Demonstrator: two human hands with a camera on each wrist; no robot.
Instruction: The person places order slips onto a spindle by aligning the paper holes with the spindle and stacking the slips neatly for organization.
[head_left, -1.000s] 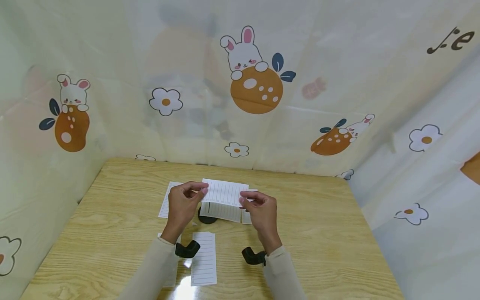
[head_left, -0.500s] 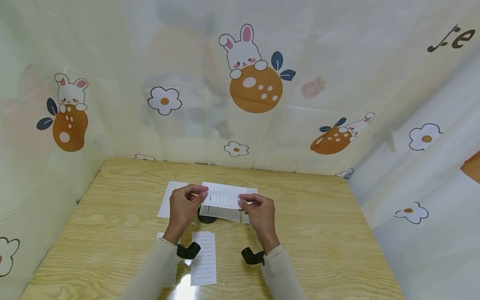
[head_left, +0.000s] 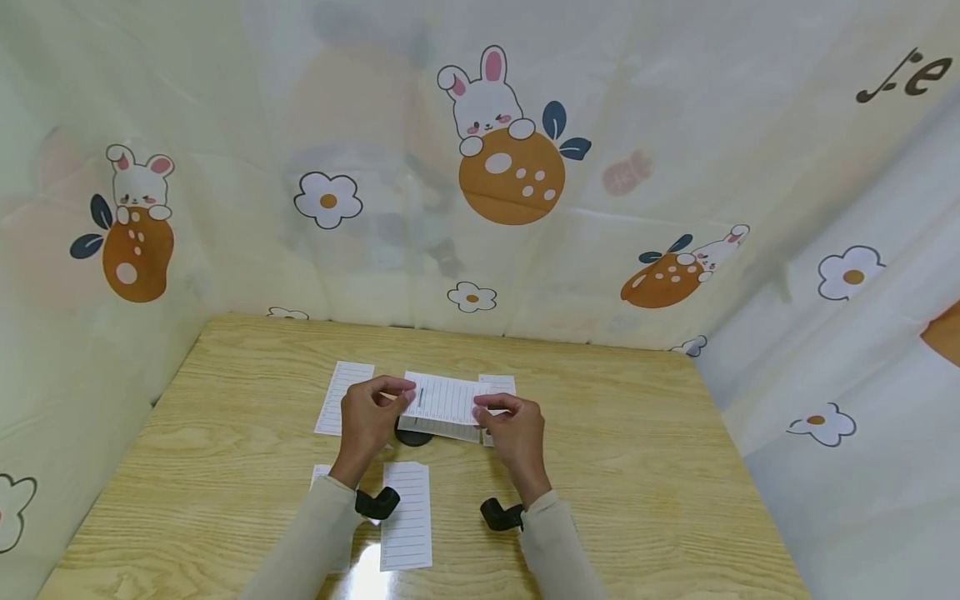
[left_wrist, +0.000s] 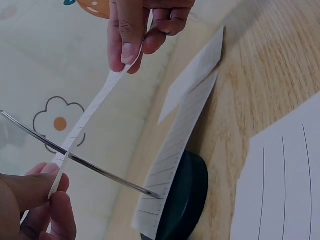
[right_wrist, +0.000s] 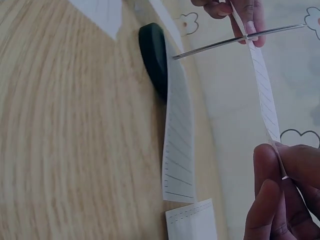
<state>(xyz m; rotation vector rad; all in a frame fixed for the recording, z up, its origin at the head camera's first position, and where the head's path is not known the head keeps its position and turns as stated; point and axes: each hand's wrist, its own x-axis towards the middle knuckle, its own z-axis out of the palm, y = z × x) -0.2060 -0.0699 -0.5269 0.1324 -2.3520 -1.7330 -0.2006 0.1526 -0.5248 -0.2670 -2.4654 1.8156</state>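
Observation:
Between both hands a white ruled paper slip (head_left: 453,398) is stretched, pierced near its left end by the thin metal spike (left_wrist: 110,176) of a bill spike. My left hand (head_left: 366,423) pinches the slip's left end between thumb and fingers, close to the spike. At the other end, my right hand (head_left: 517,433) pinches it the same way. The wrist views show the spike's tip sticking out above the held slip. Lower down, another ruled slip (right_wrist: 177,145) is threaded on the spike and lies against the dark round base (left_wrist: 194,200).
Several more slips lie on the wooden table (head_left: 637,467): a slip (head_left: 343,398) at the back left, a slip (head_left: 499,383) behind my right hand, and a slip (head_left: 407,517) in front. Another is partly under my left forearm. A patterned curtain (head_left: 390,267) encloses the table.
Both hands have moved slightly down with the slip. The spike, not visible through the slip's face a second ago, now shows above it near the left end.

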